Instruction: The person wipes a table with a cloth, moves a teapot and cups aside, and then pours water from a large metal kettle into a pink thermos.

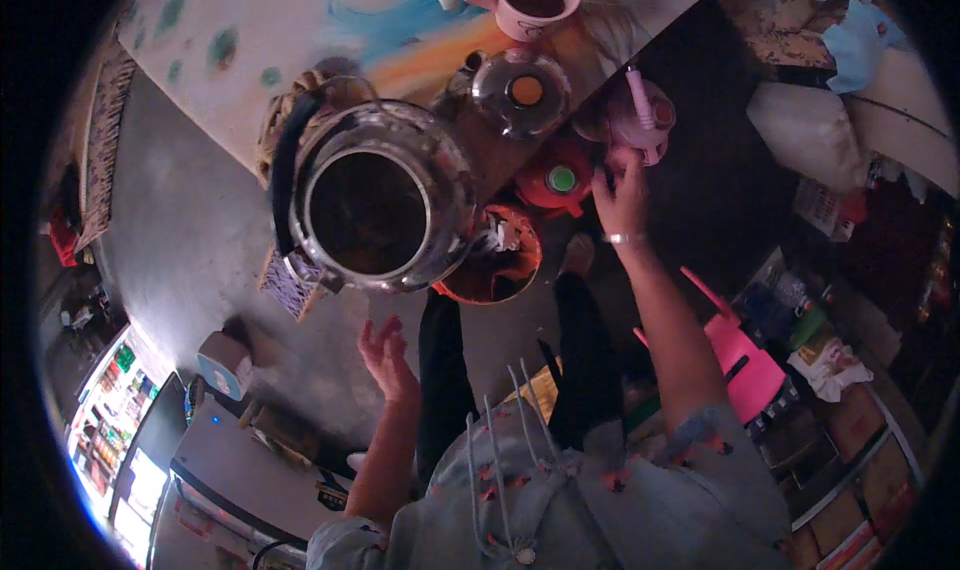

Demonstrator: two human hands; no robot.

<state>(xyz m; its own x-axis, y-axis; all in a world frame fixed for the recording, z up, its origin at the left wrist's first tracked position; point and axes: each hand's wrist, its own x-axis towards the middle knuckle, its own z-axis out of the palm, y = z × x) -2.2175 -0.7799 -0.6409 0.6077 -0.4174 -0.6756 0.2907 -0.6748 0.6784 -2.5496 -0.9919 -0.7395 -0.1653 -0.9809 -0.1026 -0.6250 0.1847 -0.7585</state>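
Note:
My right hand (624,195), with a band at its wrist, reaches to the near edge of a pink flask (626,116). Its thumb stands apart from the fingers, but whether they grip the flask is unclear. Just left of it is a red flask (531,184) with a green stopper (562,179). My left hand (390,356) hangs below a large metal kettle (450,187), fingers apart and holding nothing. The kettle has no lid on, its inside is dark, and its black handle (285,172) leans left. Behind stands a shiny metal-topped flask (487,86) with an orange-brown stopper (526,90).
A pink mug (517,22) of dark liquid stands on a painted tabletop (247,15). At my feet, an orange-rimmed bin (536,255) contains crumpled waste. A pink plastic chair (746,371) is at right, a white sack (806,131) beyond. A lidded waste box (225,364) stands left.

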